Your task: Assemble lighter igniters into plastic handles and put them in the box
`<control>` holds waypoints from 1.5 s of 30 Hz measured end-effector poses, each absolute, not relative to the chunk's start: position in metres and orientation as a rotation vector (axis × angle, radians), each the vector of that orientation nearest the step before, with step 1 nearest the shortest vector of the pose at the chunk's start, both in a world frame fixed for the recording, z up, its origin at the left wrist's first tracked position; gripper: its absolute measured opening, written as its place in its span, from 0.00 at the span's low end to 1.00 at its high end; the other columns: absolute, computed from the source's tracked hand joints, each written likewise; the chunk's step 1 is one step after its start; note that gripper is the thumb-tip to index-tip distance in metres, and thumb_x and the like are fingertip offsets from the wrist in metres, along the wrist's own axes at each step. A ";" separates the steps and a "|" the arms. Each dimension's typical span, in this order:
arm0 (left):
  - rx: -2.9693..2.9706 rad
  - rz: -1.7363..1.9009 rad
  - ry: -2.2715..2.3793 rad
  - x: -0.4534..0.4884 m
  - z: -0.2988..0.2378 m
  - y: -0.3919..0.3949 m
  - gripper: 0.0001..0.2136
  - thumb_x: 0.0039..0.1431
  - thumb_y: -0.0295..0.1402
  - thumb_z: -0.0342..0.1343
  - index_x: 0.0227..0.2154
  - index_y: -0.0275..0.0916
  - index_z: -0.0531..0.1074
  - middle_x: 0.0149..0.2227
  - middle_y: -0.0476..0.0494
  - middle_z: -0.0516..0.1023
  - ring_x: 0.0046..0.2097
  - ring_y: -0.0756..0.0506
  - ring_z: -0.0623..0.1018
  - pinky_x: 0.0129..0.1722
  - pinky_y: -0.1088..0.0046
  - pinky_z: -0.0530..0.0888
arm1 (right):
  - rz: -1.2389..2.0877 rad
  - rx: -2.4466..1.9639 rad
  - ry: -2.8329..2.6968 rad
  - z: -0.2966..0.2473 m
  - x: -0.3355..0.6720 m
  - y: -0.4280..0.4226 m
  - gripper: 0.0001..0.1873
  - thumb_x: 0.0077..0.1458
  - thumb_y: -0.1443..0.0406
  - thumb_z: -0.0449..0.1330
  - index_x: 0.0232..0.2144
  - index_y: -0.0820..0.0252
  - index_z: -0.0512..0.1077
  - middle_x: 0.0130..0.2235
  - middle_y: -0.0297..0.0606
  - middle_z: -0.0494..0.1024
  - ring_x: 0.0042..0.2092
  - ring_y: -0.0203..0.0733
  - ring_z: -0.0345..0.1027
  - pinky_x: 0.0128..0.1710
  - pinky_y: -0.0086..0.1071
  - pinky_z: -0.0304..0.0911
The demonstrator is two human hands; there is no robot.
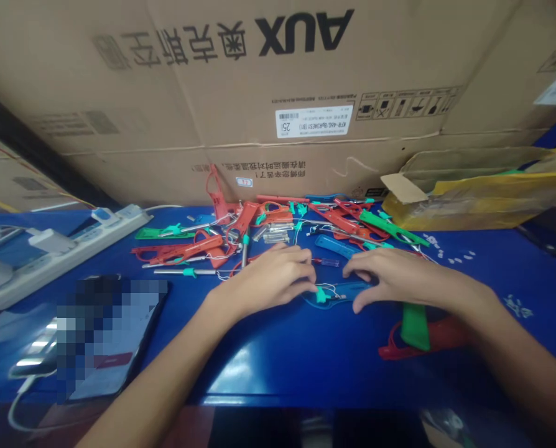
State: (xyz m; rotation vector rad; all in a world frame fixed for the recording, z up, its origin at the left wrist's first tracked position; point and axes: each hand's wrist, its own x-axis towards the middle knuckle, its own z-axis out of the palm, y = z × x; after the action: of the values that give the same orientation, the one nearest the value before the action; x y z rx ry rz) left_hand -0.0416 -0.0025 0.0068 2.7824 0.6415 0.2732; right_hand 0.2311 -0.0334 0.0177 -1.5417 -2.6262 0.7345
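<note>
On my feed the counter (245, 367) is smooth, glossy blue, throwing back pale glare at the lower centre. Across the top of the frame, I read the big carton (166, 115) as matt brown cardboard, its white label (314, 121) as smooth paper. The open box (474, 208) at right is cardboard too, faced with shiny yellow tape. Mid-frame, the red casings (341, 221) look like moulded plastic, the slim tube (166, 272) like silvery metal. Just below centre, the blue casing (352, 290) seems smooth plastic, as does the white power strip (84, 241) at left.
</note>
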 end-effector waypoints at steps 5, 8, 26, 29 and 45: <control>2.789 0.236 0.634 -0.040 0.008 -0.006 0.07 0.69 0.34 0.57 0.37 0.38 0.77 0.39 0.47 0.76 0.43 0.46 0.76 0.48 0.66 0.69 | 0.779 -1.472 -2.706 0.012 0.227 -0.036 0.23 0.54 0.42 0.64 0.34 0.54 0.71 0.30 0.30 0.72 0.31 0.39 0.65 0.28 0.31 0.51; 2.782 0.200 0.633 -0.039 0.010 -0.007 0.08 0.68 0.34 0.58 0.35 0.37 0.77 0.38 0.46 0.76 0.42 0.46 0.76 0.45 0.66 0.69 | 0.744 -1.478 -2.737 0.011 0.226 -0.038 0.24 0.56 0.42 0.63 0.30 0.55 0.66 0.27 0.29 0.70 0.29 0.38 0.64 0.28 0.30 0.49; 2.785 0.156 0.597 -0.029 0.005 -0.011 0.04 0.67 0.32 0.59 0.37 0.38 0.77 0.40 0.46 0.78 0.45 0.46 0.77 0.45 0.68 0.68 | 0.734 -1.468 -2.724 0.010 0.228 -0.041 0.22 0.57 0.44 0.63 0.29 0.54 0.67 0.26 0.30 0.71 0.27 0.37 0.63 0.26 0.31 0.48; 2.826 0.160 0.627 -0.028 0.004 -0.012 0.05 0.68 0.32 0.58 0.35 0.37 0.76 0.39 0.45 0.78 0.43 0.45 0.77 0.43 0.68 0.67 | 0.700 -1.465 -2.730 0.008 0.228 -0.041 0.19 0.59 0.45 0.62 0.33 0.53 0.69 0.27 0.30 0.72 0.27 0.38 0.63 0.27 0.31 0.48; 2.896 0.085 0.716 -0.024 0.002 -0.014 0.08 0.70 0.36 0.56 0.38 0.37 0.76 0.41 0.43 0.77 0.38 0.45 0.77 0.39 0.67 0.67 | 0.634 -1.414 -2.809 0.008 0.228 -0.044 0.19 0.64 0.45 0.55 0.38 0.53 0.67 0.31 0.35 0.73 0.33 0.44 0.67 0.30 0.33 0.50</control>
State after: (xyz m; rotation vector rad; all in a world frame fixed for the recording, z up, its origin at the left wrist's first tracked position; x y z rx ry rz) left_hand -0.0241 -0.0141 0.0024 2.8960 0.7156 0.0848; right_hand 0.2275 -0.0437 0.0078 -1.4141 -2.8091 0.6337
